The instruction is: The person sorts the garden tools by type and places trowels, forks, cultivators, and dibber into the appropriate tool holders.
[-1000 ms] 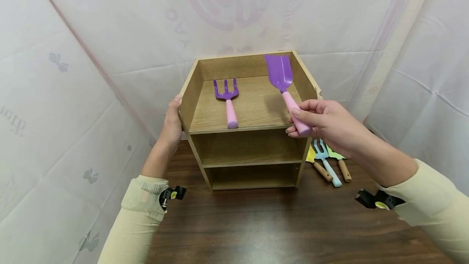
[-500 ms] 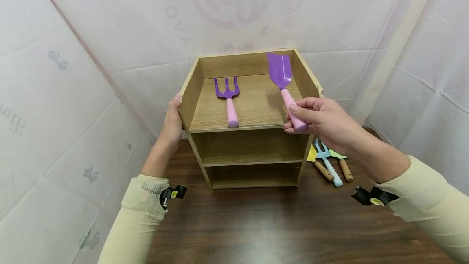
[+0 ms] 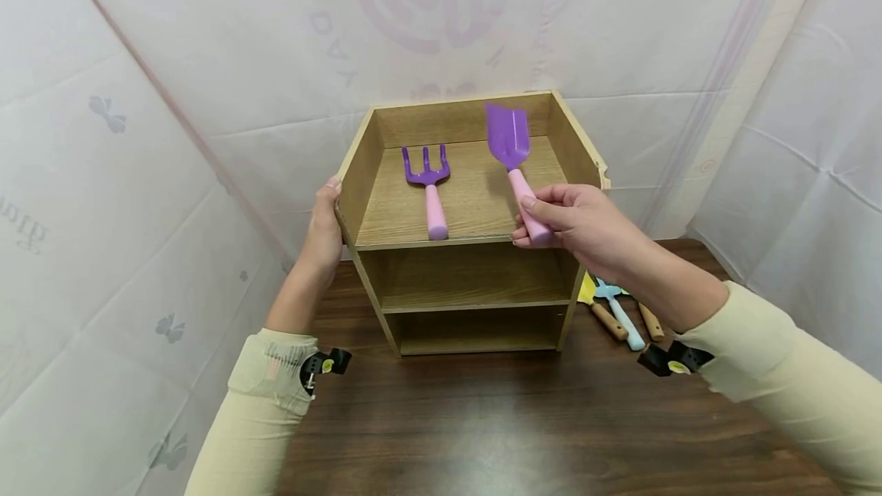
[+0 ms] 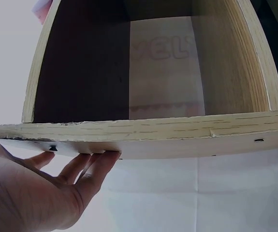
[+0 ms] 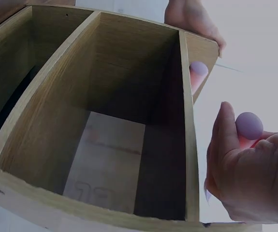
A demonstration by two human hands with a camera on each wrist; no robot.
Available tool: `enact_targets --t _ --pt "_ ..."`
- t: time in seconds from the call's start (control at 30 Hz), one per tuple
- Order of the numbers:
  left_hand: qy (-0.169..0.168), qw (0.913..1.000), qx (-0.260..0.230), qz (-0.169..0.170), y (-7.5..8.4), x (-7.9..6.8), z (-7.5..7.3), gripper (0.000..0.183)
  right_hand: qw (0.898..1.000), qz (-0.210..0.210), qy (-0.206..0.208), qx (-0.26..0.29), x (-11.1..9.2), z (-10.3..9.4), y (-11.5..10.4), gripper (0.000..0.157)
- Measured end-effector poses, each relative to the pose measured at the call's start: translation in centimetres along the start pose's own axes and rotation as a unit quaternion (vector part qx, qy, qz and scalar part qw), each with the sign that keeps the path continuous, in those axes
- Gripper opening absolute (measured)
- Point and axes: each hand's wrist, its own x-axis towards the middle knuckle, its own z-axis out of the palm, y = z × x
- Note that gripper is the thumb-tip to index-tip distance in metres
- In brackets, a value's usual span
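My right hand (image 3: pixel 586 220) pinches the pink handle of a purple garden trowel (image 3: pixel 508 140) between thumb and fingers. The blade points away, over the right half of the top level of a small wooden shelf unit (image 3: pixel 475 306). A purple garden hand fork (image 3: pixel 435 209) with a pink handle lies on that level, tines toward the back. My left hand (image 3: pixel 322 228) rests against the unit's left side, thumb at the upper edge. In the left wrist view, its extended fingers (image 4: pixel 97 171) press the outer face. The right wrist view shows the trowel's rounded handle end (image 5: pixel 249 125) within the right hand.
Beside the unit, to the right on the dark wooden table (image 3: pixel 482 419), lie a yellow tool (image 3: pixel 608 320) with a wooden handle, a light blue hand fork (image 3: pixel 624 324) and another wooden-handled tool (image 3: pixel 651 320). A white printed sheet (image 3: pixel 276 44) hangs behind.
My right hand has moved left with the trowel, bringing it nearer the fork, and its forearm now covers part of the tools on the table. The left hand stays at the unit's side.
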Motion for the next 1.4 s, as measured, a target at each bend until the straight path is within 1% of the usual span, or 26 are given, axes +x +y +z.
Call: enact_targets --t 0.1,0.23,0.43,0.47,0.57,0.7,0.87,1.03,1.2,1.4 --pt "0.001 1.0000 -0.003 0.002 0.0 0.0 0.1 0.057 1.000 0.002 0.005 -0.006 0.4 0.1 0.2 0.048" --pt "0.005 1.0000 -0.004 0.000 0.2 -0.1 0.3 0.057 1.000 0.014 0.019 -0.014 1.0 0.1 0.5 0.048" --pt "0.006 1.0000 0.005 -0.002 0.3 -0.1 0.6 0.056 0.999 0.026 0.044 -0.003 1.4 0.1 0.6 0.045" --pt "0.006 1.0000 0.006 -0.002 0.3 -0.1 0.7 0.056 0.999 0.027 0.044 0.001 1.4 0.1 0.6 0.045" --pt "0.009 0.9999 0.006 -0.001 0.2 -0.2 0.8 0.057 0.999 0.030 0.028 0.025 1.4 -0.1 0.5 0.046" --pt "0.011 0.9999 0.001 0.002 0.2 -0.2 0.9 0.057 0.997 0.040 0.011 0.072 1.3 -0.4 0.3 0.047" --pt "0.007 1.0000 0.003 0.005 0.2 -0.2 0.9 0.057 0.992 0.059 0.008 0.110 1.2 -0.6 0.1 0.048" --pt "0.010 0.9999 0.002 -0.001 0.2 -0.3 0.7 0.057 0.992 0.061 0.005 0.114 1.2 -0.4 0.1 0.052" --pt "0.018 0.9998 0.002 -0.013 0.2 -0.4 0.5 0.056 0.992 0.060 0.010 0.112 1.2 -0.1 0.1 0.050" --pt "0.016 0.9998 0.004 -0.014 0.1 -0.3 0.3 0.057 0.990 0.063 0.011 0.126 1.3 0.2 0.0 0.052"
